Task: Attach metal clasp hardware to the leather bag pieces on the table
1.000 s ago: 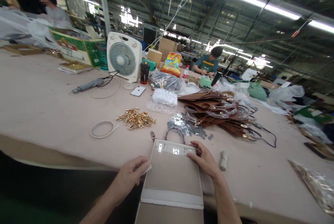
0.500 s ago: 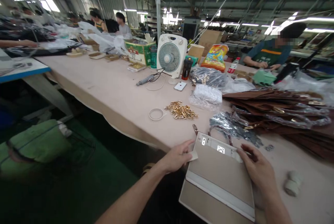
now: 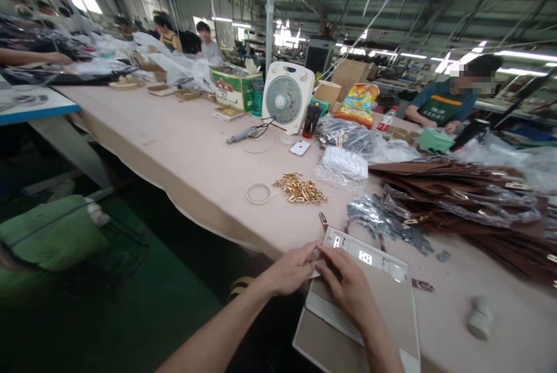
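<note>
A beige bag (image 3: pixel 387 297) with white strips lies at the table's front edge, its far part showing metal plates. A brown handle (image 3: pixel 382 241) loops from its far edge, and brown tabs with metal fittings stick out on either side. My left hand (image 3: pixel 289 268) is closed at the bag's left edge, pinching a small pale piece of paper (image 3: pixel 315 272). Over the bag reaches my right hand (image 3: pixel 352 283), its thumb and fingertips pinched together against the left fingertips. Whatever lies between the right fingertips is hidden.
Gold metal fittings (image 3: pixel 300 188) are heaped beyond the bag, beside a tape roll (image 3: pixel 258 194). Dark metal pieces (image 3: pixel 383 219) and stacked brown bag parts (image 3: pixel 461 193) lie right. A grey roll (image 3: pixel 481 318), phone (image 3: pixel 300 148), fan (image 3: pixel 285 97) and co-worker (image 3: pixel 452 97) are also in view.
My right hand has left the bag's right edge and moved left to meet my left hand. The right-hand brown tab is now uncovered. My left hand stays at the left edge.
</note>
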Tool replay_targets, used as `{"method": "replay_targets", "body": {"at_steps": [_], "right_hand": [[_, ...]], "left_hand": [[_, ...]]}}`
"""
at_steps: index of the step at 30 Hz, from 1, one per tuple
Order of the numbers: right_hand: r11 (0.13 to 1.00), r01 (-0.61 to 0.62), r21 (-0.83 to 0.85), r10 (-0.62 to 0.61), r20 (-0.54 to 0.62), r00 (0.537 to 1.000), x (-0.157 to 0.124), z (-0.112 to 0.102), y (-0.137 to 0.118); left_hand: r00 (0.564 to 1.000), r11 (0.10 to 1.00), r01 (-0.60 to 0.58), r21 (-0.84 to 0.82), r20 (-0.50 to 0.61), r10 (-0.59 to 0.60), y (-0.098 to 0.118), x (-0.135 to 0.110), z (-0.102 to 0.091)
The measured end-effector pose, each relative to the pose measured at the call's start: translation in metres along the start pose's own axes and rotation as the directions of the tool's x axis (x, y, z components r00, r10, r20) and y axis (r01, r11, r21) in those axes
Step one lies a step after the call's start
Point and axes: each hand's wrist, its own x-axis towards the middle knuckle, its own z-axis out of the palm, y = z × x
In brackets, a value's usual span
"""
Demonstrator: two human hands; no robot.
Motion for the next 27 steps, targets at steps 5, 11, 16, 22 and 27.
{"method": "replay_targets", "body": {"at_steps": [5,11,16,22,27], "right_hand": [[0.997,0.029,0.069,-0.031,0.030,0.999,-0.006,0.002,0.008],[0.997,0.001,0.082,-0.002,0.012,1.000,-0.006,0.002,0.005],[0.997,-0.027,0.072,0.028,-0.014,0.999,-0.007,-0.001,-0.001],[0.994,-0.056,0.095,0.055,0.006,0.998,-0.008,-0.003,-0.003],[0.994,-0.059,0.090,0.060,-0.003,0.998,-0.009,-0.003,-0.005]], "left_hand": [[0.999,0.993,-0.033,0.111,-0.002,0.033,0.002,-0.001,-0.001],[0.998,0.968,0.011,0.249,-0.065,0.005,0.012,-0.001,0.003],[0.982,0.924,0.021,0.381,-0.180,0.052,0.015,-0.002,-0.001],[0.987,0.920,-0.085,0.382,-0.095,0.131,0.006,-0.002,-0.007],[0.981,0.883,-0.157,0.442,-0.033,0.191,0.009,0.000,-0.007]]}}
